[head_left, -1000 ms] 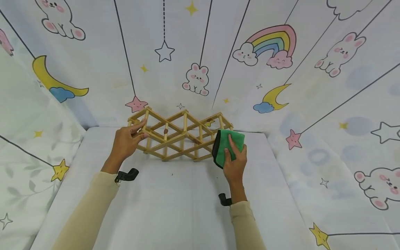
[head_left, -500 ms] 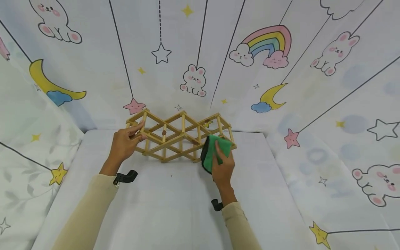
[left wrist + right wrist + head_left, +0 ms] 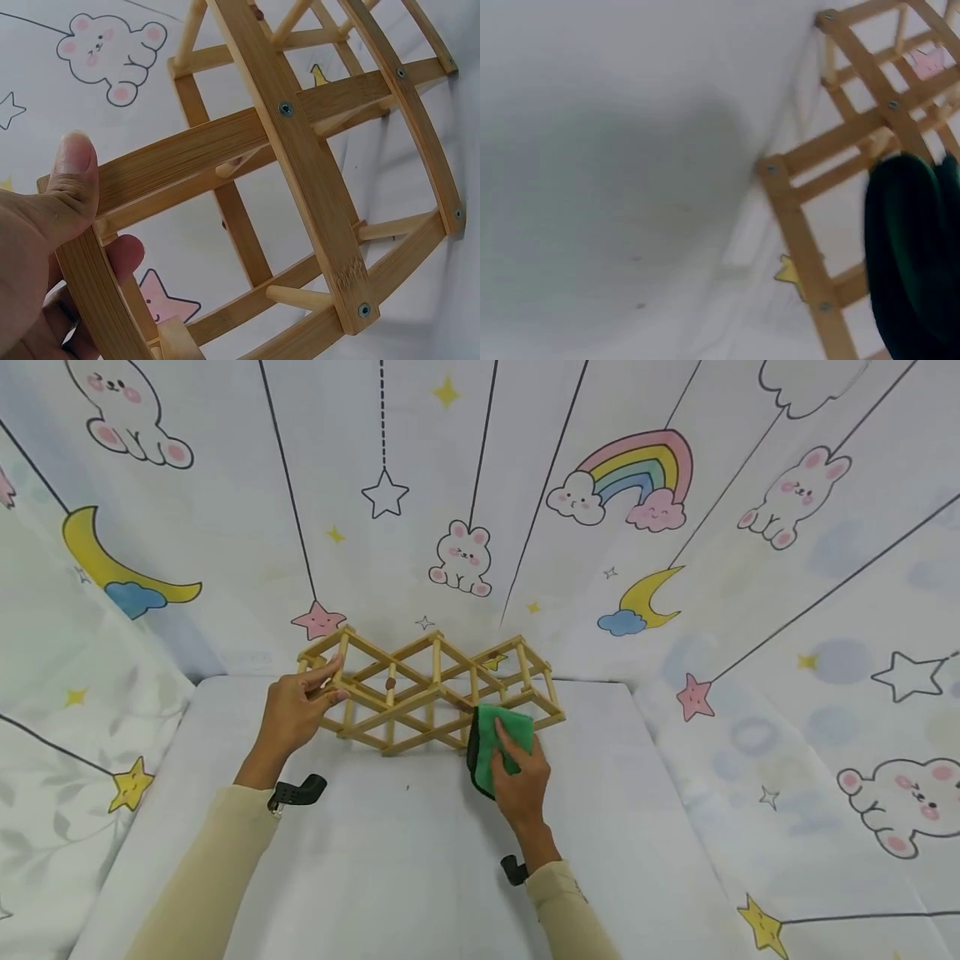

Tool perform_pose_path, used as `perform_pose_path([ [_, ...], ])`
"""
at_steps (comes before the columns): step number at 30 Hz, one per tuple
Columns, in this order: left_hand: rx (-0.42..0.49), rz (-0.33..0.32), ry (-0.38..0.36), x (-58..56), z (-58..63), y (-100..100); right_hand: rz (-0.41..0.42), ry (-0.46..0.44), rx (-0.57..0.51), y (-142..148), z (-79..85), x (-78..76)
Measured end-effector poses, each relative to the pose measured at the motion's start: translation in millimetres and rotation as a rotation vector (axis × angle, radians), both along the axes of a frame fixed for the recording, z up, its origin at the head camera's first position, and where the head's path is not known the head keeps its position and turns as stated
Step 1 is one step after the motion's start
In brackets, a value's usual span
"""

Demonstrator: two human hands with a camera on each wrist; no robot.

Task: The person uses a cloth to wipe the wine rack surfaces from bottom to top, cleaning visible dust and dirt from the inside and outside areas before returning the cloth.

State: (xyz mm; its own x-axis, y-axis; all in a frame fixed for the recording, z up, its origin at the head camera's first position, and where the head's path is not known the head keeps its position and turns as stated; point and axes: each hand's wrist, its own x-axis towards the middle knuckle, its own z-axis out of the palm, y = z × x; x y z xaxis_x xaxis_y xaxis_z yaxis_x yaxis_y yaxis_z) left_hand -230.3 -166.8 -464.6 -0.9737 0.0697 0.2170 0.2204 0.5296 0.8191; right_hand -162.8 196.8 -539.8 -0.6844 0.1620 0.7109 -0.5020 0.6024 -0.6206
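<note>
A folding lattice rack of wooden slats and dowels (image 3: pixel 437 660) stands stretched out at the back of the white table. My left hand (image 3: pixel 296 710) grips its left end; in the left wrist view the thumb lies on one slat (image 3: pixel 180 157) with the fingers behind. A folded green cloth with a dark edge (image 3: pixel 517 727) is in my right hand (image 3: pixel 522 781), fingers spread over it. The cloth overlaps the lower front slats right of the rack's middle. In the right wrist view the cloth (image 3: pixel 907 255) looks dark and blurred, and hides part of the lattice.
White fabric covers the table (image 3: pixel 420 868). Behind and at both sides hang printed sheets with bunnies, stars, moons and a rainbow (image 3: pixel 637 468). A black wrist mount (image 3: pixel 300 791) is strapped to the left wrist, another (image 3: pixel 514 869) to the right.
My right hand has moved the cloth left and down along the rack's front, from its right end toward the middle. The left hand keeps its grip on the left end.
</note>
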Motion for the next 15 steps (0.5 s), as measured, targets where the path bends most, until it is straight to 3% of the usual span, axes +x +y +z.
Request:
perform_pose_path([
  [3,0.005,-0.001,0.014,-0.6,1.4,1.4,-0.074,0.105,-0.060,12.4,15.2,-4.9],
  [6,0.012,0.004,0.017,-0.5,2.0,1.8,-0.142,0.092,-0.051,33.1,24.6,-14.3],
  [11,0.010,0.005,-0.001,2.7,0.5,1.3,-0.338,-0.063,0.040,65.1,9.6,-13.5],
  [13,0.008,0.002,-0.002,3.5,-0.2,0.5,-0.383,-0.049,0.022,70.7,4.7,-8.3],
  [15,0.006,0.004,0.001,3.8,-0.4,-0.1,-0.353,0.010,-0.015,71.6,3.9,-4.8],
])
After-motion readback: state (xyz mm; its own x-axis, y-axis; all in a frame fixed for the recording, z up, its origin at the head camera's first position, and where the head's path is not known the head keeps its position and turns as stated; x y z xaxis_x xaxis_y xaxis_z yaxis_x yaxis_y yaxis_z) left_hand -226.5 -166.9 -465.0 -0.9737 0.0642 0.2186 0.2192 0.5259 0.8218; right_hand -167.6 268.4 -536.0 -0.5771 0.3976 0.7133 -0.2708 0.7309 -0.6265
